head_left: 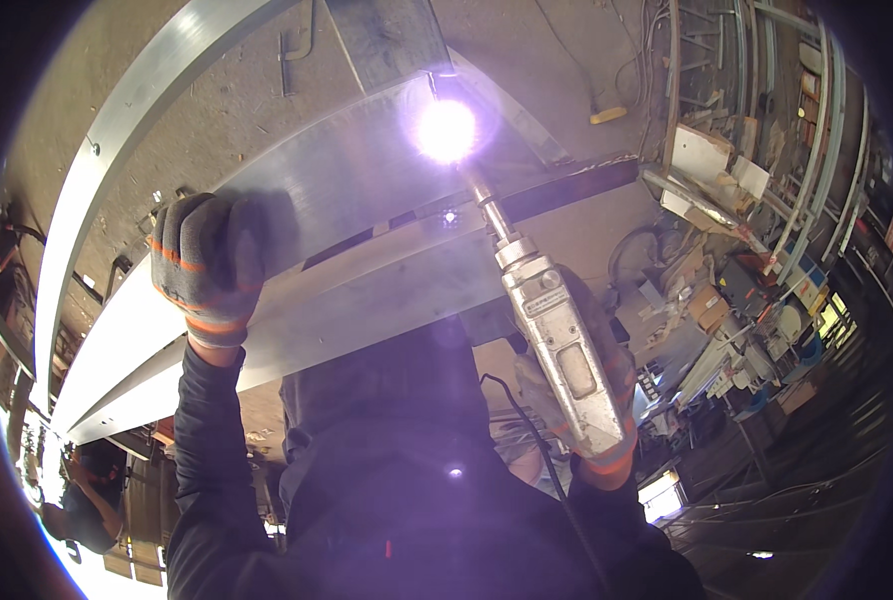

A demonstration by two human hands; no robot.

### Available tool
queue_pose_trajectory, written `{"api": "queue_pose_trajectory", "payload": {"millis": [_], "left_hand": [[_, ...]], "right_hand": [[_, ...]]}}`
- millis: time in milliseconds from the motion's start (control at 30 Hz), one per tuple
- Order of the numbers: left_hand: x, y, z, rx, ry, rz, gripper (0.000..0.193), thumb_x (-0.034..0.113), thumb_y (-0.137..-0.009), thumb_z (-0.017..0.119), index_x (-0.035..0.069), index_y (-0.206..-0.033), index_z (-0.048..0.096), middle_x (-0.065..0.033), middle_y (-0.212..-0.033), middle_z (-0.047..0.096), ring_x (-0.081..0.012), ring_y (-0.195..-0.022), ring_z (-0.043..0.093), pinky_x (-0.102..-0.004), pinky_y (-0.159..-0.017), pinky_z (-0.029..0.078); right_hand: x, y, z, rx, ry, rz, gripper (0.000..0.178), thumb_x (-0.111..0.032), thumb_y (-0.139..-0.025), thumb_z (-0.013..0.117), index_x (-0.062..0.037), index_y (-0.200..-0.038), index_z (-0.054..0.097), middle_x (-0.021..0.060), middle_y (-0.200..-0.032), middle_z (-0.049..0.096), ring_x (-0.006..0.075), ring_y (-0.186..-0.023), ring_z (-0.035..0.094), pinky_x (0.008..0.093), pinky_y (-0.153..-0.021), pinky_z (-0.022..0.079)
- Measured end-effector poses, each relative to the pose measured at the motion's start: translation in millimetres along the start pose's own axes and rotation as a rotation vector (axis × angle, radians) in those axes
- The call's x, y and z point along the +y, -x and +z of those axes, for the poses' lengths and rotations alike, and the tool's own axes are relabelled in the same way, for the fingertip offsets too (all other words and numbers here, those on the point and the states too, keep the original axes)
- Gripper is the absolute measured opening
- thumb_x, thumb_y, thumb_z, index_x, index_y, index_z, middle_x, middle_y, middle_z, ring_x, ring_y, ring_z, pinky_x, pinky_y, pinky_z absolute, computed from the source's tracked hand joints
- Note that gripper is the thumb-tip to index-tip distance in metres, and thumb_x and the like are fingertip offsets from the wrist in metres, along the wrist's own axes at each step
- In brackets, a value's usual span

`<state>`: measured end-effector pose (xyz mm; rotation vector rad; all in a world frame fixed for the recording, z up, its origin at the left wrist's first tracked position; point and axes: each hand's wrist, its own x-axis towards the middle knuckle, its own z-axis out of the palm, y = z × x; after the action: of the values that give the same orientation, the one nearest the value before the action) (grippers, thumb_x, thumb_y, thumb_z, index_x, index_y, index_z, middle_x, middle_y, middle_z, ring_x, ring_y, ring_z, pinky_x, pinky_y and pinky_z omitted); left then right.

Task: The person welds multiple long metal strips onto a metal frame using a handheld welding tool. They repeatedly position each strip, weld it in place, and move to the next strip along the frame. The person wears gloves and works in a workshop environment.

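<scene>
My right hand (612, 375), in a grey and orange work glove, is closed around a silver hand-held welding gun (559, 335). The gun's slim nozzle reaches up to a white-violet glare (448, 131), which hides the contact point. That glare lies near the far edge of a long, smooth, silvery metal panel (357, 165), close to a flat metal bar (387, 40). My left hand (207, 260), gloved alike, has its fingers curled over the panel's far edge, left of the glare. Its fingertips are hidden. A second silvery strip (387, 300) runs along the near side.
A curved metal band (117, 130) arcs across the far left. A dark beam (577, 185) extends rightward beneath the work. Cardboard, tools and scrap (737, 310) crowd the right side, beside long metal rails (817, 150). Another person (92, 500) is at the lower left. A black cable (537, 435) hangs near my right arm.
</scene>
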<state>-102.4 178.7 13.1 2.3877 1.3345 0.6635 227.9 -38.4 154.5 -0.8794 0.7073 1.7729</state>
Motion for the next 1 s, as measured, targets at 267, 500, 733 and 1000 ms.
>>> {"api": "queue_pose_trajectory", "payload": {"millis": [267,500,733,1000], "left_hand": [[-1,0,-1,-0.011,-0.009,0.021,0.02,0.0,-0.089,0.077,0.002,-0.109,0.075,-0.0157,-0.103,0.077,-0.0343,-0.093,0.075,-0.0425,-0.086,0.059],[0,-3,2,-0.019,-0.044,0.022,0.038,0.004,-0.087,0.081,0.005,-0.125,0.077,-0.0152,-0.124,0.079,-0.037,-0.112,0.077,-0.0446,-0.099,0.06],[2,-4,3,-0.025,-0.095,0.004,0.035,0.006,-0.088,0.083,0.005,-0.123,0.079,-0.0149,-0.121,0.08,-0.0345,-0.107,0.078,-0.0428,-0.095,0.061],[6,-6,4,-0.011,-0.087,0.004,0.029,0.003,-0.091,0.084,0.005,-0.119,0.08,-0.0141,-0.118,0.08,-0.0325,-0.104,0.078,-0.0408,-0.092,0.062]], "right_hand": [[1,-3,14,-0.027,0.243,-0.189,0.069,-0.044,-0.115,0.062,0.0046,-0.161,0.047,0.0157,-0.11,0.06,0.0171,-0.077,0.052,0.0275,-0.054,0.047],[1,-2,26,0.089,0.474,-0.244,0.07,-0.039,-0.112,0.067,0.0043,-0.162,0.046,0.0153,-0.101,0.061,0.0179,-0.068,0.052,0.0281,-0.05,0.047],[2,4,24,0.199,0.558,-0.17,0.062,-0.03,-0.112,0.069,0.0005,-0.163,0.05,0.0117,-0.095,0.061,0.0147,-0.064,0.05,0.0289,-0.052,0.048],[6,4,34,0.243,0.807,-0.348,0.061,0.012,-0.103,0.066,-0.0007,-0.162,0.055,0.003,-0.095,0.061,0.009,-0.07,0.055,0.0267,-0.057,0.049]]}}
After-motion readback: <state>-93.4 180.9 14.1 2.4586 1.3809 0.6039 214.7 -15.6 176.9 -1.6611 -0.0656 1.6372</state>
